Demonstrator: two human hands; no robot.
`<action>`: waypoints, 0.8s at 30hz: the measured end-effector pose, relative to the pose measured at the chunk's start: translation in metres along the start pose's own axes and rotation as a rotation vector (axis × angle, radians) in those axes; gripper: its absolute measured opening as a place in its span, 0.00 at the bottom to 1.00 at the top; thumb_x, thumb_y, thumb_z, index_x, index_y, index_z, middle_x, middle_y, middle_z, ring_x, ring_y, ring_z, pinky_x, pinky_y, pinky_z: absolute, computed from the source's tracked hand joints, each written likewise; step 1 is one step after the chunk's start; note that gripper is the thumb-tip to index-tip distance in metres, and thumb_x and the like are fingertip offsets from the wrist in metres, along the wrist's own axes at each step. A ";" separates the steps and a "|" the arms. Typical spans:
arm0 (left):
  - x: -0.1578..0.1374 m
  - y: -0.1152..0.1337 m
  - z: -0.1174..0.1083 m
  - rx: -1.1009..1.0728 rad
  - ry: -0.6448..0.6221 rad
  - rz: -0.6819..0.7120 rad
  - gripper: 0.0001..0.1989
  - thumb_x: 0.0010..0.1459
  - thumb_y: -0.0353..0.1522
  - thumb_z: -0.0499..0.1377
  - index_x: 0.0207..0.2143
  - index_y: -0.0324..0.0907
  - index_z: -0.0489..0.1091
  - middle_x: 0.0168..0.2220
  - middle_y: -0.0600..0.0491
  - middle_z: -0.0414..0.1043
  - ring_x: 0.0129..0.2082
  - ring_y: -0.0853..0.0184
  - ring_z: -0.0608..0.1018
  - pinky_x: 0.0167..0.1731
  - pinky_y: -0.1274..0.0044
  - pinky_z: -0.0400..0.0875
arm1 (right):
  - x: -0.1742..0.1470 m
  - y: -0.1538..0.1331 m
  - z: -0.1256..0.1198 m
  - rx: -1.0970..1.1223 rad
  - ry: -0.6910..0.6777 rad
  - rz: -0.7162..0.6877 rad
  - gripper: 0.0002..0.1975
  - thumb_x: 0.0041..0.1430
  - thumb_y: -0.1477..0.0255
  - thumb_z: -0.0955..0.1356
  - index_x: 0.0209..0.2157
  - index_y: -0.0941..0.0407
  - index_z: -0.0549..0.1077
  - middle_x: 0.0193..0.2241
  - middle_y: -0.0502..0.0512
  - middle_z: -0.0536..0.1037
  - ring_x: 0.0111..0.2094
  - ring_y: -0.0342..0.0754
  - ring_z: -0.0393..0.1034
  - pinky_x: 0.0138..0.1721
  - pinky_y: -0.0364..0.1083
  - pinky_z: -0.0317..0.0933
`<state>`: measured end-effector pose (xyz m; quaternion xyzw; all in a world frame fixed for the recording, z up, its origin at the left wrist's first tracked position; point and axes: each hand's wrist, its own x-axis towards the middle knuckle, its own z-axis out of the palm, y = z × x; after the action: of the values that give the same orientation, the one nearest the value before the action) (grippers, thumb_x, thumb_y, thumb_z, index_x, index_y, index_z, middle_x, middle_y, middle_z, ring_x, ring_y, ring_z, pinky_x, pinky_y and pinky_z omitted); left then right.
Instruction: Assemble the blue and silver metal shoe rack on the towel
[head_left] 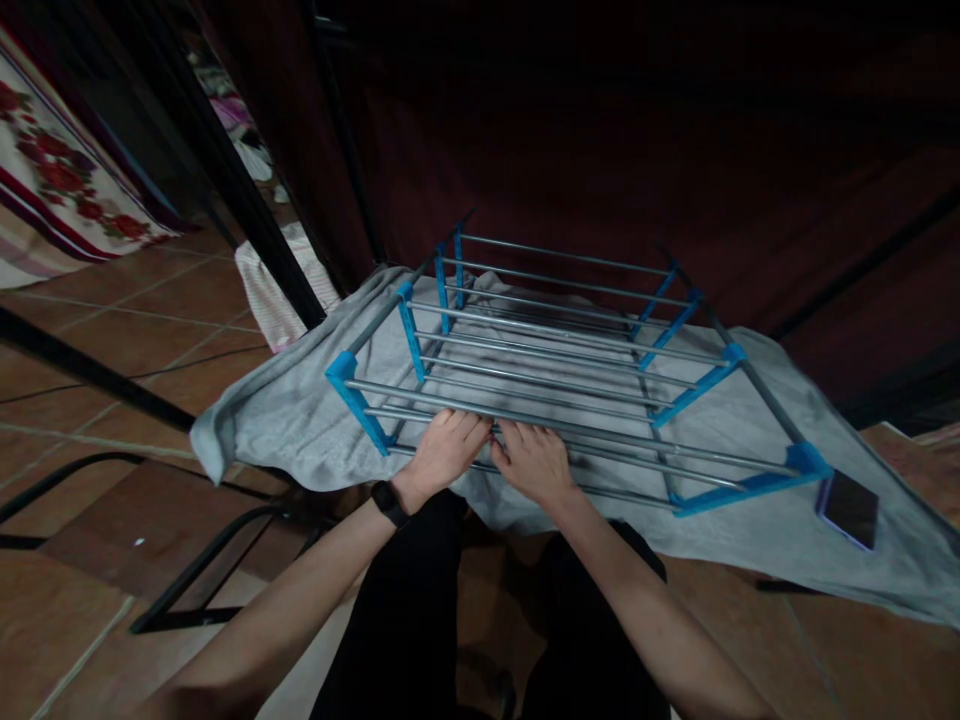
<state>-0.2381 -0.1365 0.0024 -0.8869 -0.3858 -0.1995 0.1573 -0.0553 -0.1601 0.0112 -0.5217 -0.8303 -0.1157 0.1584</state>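
A shoe rack [540, 350] of grey metal tubes and blue plastic end pieces lies on a grey cloth [292, 425]. Side by side at the middle of its nearest tubes are my two hands. My left hand [448, 445], with a dark watch on the wrist, has its fingers curled over a tube. Close beside it, my right hand [534, 458] is closed over the same part of the rack. The fingertips are partly hidden behind the tubes, so a smaller piece under them cannot be made out.
A phone [849, 508] lies on the cloth by the rack's right front corner. Dark red fabric [600, 150] hangs behind. To the left are a black-framed chair [142, 530], a dark pole [247, 200] and a striped cloth [281, 285]. The floor is tiled.
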 end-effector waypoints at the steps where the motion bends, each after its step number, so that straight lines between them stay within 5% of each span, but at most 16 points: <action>1: -0.004 0.000 -0.003 -0.012 0.003 0.011 0.13 0.65 0.28 0.50 0.48 0.41 0.69 0.37 0.48 0.73 0.39 0.61 0.73 0.38 0.69 0.63 | 0.000 0.000 0.001 -0.011 0.010 -0.004 0.15 0.67 0.63 0.59 0.47 0.54 0.72 0.35 0.54 0.79 0.34 0.48 0.71 0.35 0.47 0.55; 5: -0.044 -0.004 -0.015 -0.077 0.224 -0.046 0.13 0.61 0.28 0.55 0.48 0.44 0.69 0.42 0.49 0.74 0.45 0.62 0.73 0.48 0.68 0.61 | 0.002 -0.001 0.006 -0.068 0.131 -0.002 0.16 0.68 0.61 0.59 0.39 0.54 0.74 0.30 0.54 0.79 0.31 0.46 0.71 0.33 0.46 0.51; 8: -0.079 -0.017 -0.018 -0.139 0.605 -0.450 0.08 0.59 0.31 0.57 0.42 0.43 0.67 0.39 0.49 0.70 0.43 0.61 0.72 0.47 0.66 0.63 | 0.002 -0.002 0.009 -0.110 0.230 -0.004 0.17 0.68 0.60 0.61 0.32 0.55 0.73 0.28 0.54 0.79 0.32 0.45 0.72 0.33 0.46 0.50; 10: -0.091 -0.031 -0.016 -0.265 0.752 -0.743 0.13 0.59 0.36 0.58 0.44 0.41 0.65 0.41 0.48 0.67 0.44 0.60 0.71 0.48 0.65 0.65 | 0.003 -0.002 0.011 -0.128 0.266 -0.010 0.17 0.67 0.59 0.61 0.31 0.55 0.73 0.29 0.54 0.79 0.30 0.45 0.71 0.32 0.46 0.49; 16: -0.077 -0.071 -0.002 -0.625 0.931 -0.977 0.19 0.53 0.42 0.61 0.42 0.43 0.63 0.40 0.51 0.67 0.41 0.65 0.73 0.41 0.73 0.70 | 0.003 -0.002 0.013 -0.143 0.340 -0.008 0.20 0.66 0.56 0.62 0.28 0.56 0.73 0.29 0.54 0.80 0.27 0.42 0.69 0.30 0.45 0.47; 21: -0.050 -0.074 0.007 -0.756 0.811 -1.177 0.15 0.51 0.44 0.59 0.25 0.42 0.62 0.21 0.58 0.64 0.22 0.70 0.68 0.25 0.77 0.64 | 0.003 -0.003 0.013 -0.149 0.338 0.005 0.22 0.65 0.54 0.62 0.26 0.55 0.72 0.22 0.52 0.76 0.26 0.42 0.68 0.29 0.45 0.46; 24: -0.038 -0.070 0.008 -0.746 0.871 -1.299 0.17 0.52 0.43 0.57 0.20 0.42 0.59 0.16 0.61 0.58 0.17 0.74 0.61 0.20 0.79 0.57 | 0.003 -0.003 0.014 -0.129 0.320 0.018 0.23 0.65 0.53 0.62 0.24 0.55 0.72 0.19 0.51 0.75 0.24 0.41 0.67 0.28 0.45 0.45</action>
<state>-0.3120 -0.1106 -0.0142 -0.3291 -0.6308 -0.6853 -0.1555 -0.0617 -0.1540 -0.0001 -0.5131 -0.7806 -0.2490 0.2559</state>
